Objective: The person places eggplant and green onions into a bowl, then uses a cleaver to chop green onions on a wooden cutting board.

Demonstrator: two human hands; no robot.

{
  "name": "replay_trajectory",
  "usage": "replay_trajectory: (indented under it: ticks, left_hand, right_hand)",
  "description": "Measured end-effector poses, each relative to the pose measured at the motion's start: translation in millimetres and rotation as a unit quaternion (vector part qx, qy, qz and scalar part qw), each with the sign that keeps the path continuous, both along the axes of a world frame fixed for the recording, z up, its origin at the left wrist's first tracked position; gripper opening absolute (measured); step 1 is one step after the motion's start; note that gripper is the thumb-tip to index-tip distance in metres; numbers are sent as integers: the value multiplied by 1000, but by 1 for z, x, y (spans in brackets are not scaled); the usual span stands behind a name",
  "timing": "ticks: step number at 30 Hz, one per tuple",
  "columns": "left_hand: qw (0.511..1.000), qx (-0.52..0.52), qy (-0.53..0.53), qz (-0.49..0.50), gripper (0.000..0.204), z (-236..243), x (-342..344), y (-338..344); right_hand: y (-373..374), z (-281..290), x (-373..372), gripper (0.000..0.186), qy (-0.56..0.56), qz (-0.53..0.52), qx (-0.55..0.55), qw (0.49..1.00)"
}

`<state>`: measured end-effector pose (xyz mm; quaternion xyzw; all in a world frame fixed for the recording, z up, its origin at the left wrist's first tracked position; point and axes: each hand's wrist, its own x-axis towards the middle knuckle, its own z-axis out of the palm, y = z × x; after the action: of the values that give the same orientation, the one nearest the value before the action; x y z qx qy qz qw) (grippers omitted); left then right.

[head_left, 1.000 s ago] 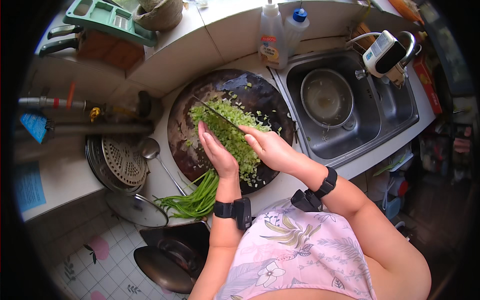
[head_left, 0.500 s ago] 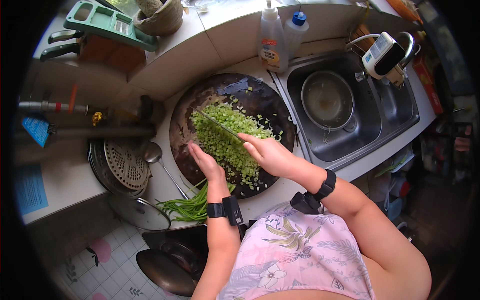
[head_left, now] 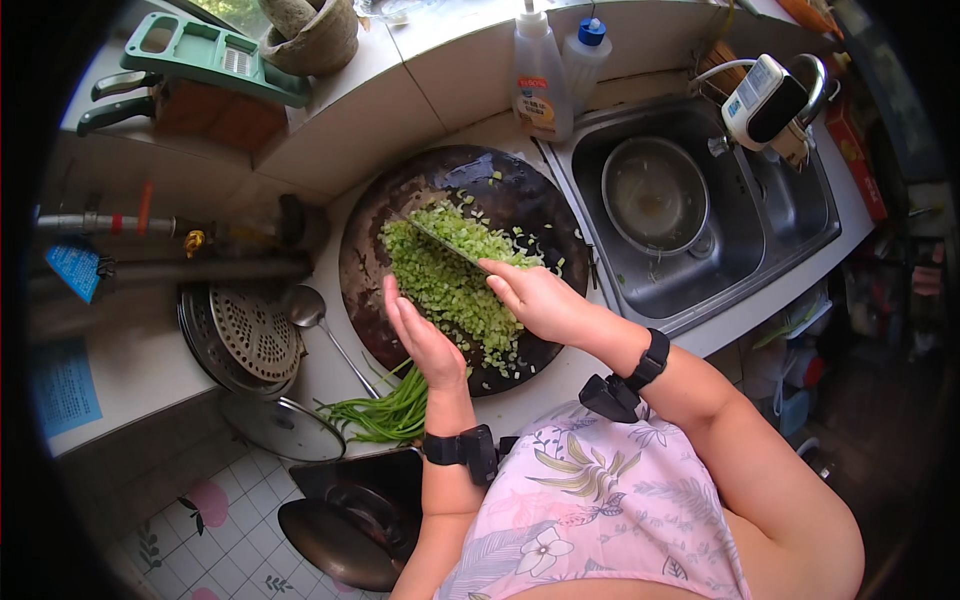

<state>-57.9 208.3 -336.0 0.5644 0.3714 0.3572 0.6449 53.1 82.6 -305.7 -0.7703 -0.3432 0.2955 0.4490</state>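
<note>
A pile of chopped green vegetable (head_left: pixel 450 275) covers much of a round dark chopping board (head_left: pixel 365 235). My right hand (head_left: pixel 540 298) grips a knife (head_left: pixel 445 241), whose blade slants up and left across the pile; the handle is mostly hidden in my fist. Fingers stretched and palm turned toward the pile, my left hand (head_left: pixel 424 338) stands at its near left edge and holds nothing. Beside my left wrist, a bunch of long green stalks (head_left: pixel 385 408) lies at the board's near edge.
A metal ladle (head_left: pixel 307 308) and a perforated steamer plate (head_left: pixel 253 330) lie left of the board. On the right, a steel sink (head_left: pixel 735 225) holds a round pan (head_left: pixel 655 197). Two bottles (head_left: pixel 540 85) stand behind; a knife block (head_left: pixel 225 112) sits far left.
My left hand has shifted slightly right, its fingers pointing more upright along the pile. The knife blade has moved a little right and shows more of its face.
</note>
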Motion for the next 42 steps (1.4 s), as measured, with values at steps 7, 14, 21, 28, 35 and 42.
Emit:
replay_trajectory:
  ticks: [7, 14, 21, 28, 35, 42]
  left_hand:
    - [984, -83, 41, 150, 52, -31, 2, 34]
    - [986, -135, -5, 98, 58, -30, 25, 21]
    - [996, -66, -67, -4, 61, 2, 7, 0]
    - [992, -105, 5, 76, 64, -12, -19, -2]
    - [985, -155, -28, 69, 69, -28, -12, -7]
    - [977, -188, -95, 33, 64, -22, 15, -7]
  right_hand:
    - [1, -4, -3, 38, -3, -7, 15, 1000]
    - [0, 0, -6, 40, 18, -5, 7, 1000]
    - [-1, 2, -10, 40, 56, 2, 8, 998]
    - [1, 5, -8, 39, 64, 43, -43, 996]
    - [3, -4, -7, 39, 17, 25, 5, 1000]
    - [4, 2, -1, 38, 1, 44, -4, 999]
